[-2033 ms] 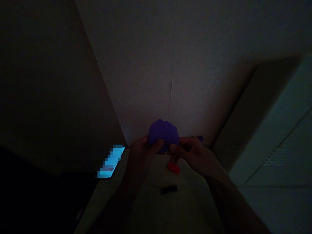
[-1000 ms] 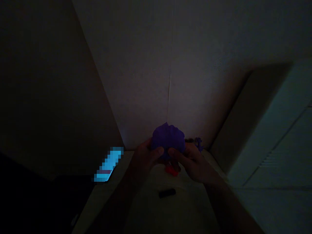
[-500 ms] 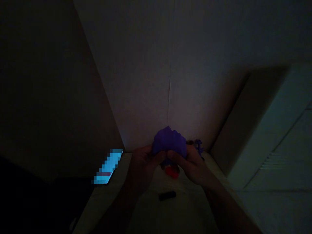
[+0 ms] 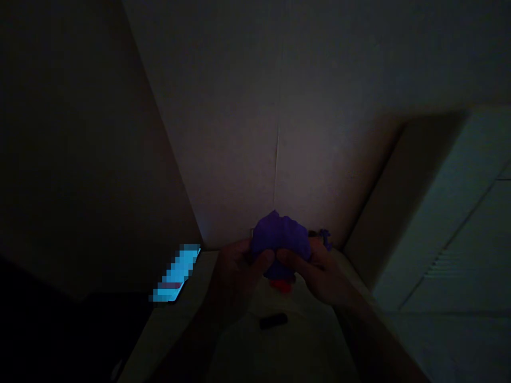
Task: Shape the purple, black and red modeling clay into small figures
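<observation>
The room is very dark. A crumpled purple lump (image 4: 280, 240), soft-looking, is held up between both hands over a pale surface (image 4: 303, 340). My left hand (image 4: 235, 271) pinches its left side with the thumb on the front. My right hand (image 4: 319, 274) grips its right side, thumb pressed beside the left one. A small red object (image 4: 281, 285) shows just under the lump. A short dark stick-shaped object (image 4: 273, 321) lies on the surface below the hands. A small purple bit (image 4: 325, 236) pokes out behind my right hand.
A glowing blue phone screen (image 4: 175, 272) lies at the left edge of the pale surface. A pale wall (image 4: 275, 117) with a vertical seam rises straight ahead. A dark panel stands at the left and a light panelled door (image 4: 459, 234) at the right.
The purple lump and both hands have sunk slightly and shifted right. The thumbs have come closer together on the lump, which now covers more of the red object.
</observation>
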{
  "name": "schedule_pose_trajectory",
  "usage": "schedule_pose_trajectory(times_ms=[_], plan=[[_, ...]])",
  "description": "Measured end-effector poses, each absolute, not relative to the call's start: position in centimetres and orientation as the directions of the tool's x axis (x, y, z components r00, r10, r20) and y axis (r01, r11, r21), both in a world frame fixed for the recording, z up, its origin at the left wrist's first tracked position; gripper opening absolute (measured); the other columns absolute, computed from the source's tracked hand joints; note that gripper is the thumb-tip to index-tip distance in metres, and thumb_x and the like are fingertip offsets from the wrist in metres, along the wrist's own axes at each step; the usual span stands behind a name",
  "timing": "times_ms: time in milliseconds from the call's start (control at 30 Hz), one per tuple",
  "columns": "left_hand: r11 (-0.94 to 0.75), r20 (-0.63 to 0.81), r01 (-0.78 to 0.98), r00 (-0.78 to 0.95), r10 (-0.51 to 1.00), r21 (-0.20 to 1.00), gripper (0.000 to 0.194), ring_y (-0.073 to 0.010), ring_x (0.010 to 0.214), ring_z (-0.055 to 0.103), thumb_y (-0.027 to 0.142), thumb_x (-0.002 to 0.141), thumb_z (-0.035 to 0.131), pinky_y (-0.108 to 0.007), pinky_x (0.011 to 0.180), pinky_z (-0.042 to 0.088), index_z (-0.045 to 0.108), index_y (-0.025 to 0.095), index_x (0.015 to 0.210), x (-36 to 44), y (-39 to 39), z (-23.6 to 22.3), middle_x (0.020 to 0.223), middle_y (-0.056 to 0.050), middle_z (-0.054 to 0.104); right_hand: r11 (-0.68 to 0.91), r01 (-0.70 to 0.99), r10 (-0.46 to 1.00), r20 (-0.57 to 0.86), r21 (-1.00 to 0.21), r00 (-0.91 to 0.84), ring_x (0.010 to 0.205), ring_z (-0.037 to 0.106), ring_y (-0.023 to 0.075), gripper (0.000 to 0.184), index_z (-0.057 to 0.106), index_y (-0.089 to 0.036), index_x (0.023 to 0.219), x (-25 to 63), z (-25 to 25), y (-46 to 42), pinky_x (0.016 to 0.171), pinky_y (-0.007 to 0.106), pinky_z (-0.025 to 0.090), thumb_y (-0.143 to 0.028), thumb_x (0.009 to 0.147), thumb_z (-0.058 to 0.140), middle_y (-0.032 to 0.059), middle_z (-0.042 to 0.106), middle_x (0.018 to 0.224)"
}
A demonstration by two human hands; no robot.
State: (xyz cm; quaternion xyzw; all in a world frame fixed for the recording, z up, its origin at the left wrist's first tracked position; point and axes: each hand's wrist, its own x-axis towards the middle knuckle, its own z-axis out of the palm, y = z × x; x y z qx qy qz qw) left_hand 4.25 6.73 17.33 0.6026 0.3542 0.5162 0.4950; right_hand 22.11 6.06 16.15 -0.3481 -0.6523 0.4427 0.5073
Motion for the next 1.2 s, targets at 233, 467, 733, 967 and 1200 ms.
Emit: schedule_pose_trajectory(times_ms=[233,467,733,967,1200], plan=[[-0.278,0.283,-0.054,0.212,0.936,0.959,0.016,-0.0193,0.071,0.073,0.033,0.085,0.076,-0.025,0.065,0.058,0.085,0.020,0.086,4.3,6.3,17.7,0.080,-0.005,0.081,0.414,0.026,0.904,0.408,-0.910,-0.128,0.052,0.037,0.0085,0.043,0.061,-0.019,0.067,21.7,17.6,5.8,0.047,0.022,0.038,-0.051,0.083,0.084,-0.0041,0.048,0.060],[-0.223,0.244,-0.117,0.212,0.946,0.968,0.020,-0.0222,0.081,0.078,0.029,0.075,0.087,-0.028,0.071,0.063,0.084,0.021,0.093,4.1,7.2,17.4,0.089,-0.005,0.084,0.334,-0.027,0.929,0.333,-0.942,-0.162,0.053,0.043,0.0099,0.043,0.065,-0.019,0.065,22.1,18.2,5.5,0.049,0.024,0.042,-0.054,0.079,0.086,-0.0021,0.054,0.060],[-0.240,0.251,-0.093,0.144,0.957,0.966,0.017,-0.0202,0.074,0.076,0.027,0.074,0.087,-0.026,0.067,0.061,0.085,0.018,0.088,3.8,7.0,17.7,0.083,-0.005,0.083,0.356,-0.013,0.928,0.355,-0.934,-0.112,0.054,0.050,0.0101,0.037,0.071,-0.018,0.070,21.6,18.3,5.6,0.052,0.022,0.047,-0.049,0.077,0.089,-0.0014,0.061,0.062],[-0.245,0.286,-0.213,0.192,0.939,0.946,0.022,-0.0155,0.070,0.071,0.031,0.076,0.087,-0.022,0.064,0.059,0.082,0.019,0.092,4.0,7.1,17.8,0.082,-0.003,0.080,0.306,-0.117,0.932,0.323,-0.945,-0.165,0.051,0.047,0.0086,0.035,0.073,-0.017,0.063,21.8,18.6,5.5,0.049,0.022,0.046,-0.044,0.074,0.092,-0.0029,0.058,0.057],[-0.315,0.321,-0.092,0.062,0.945,0.945,0.017,-0.0124,0.060,0.061,0.032,0.078,0.085,-0.020,0.055,0.049,0.077,0.018,0.074,3.5,7.0,17.7,0.066,0.000,0.070,0.241,-0.100,0.942,0.258,-0.965,-0.217,0.053,0.053,0.0097,0.028,0.077,-0.018,0.068,21.7,18.8,5.6,0.055,0.023,0.052,-0.041,0.075,0.092,-0.0020,0.064,0.061]])
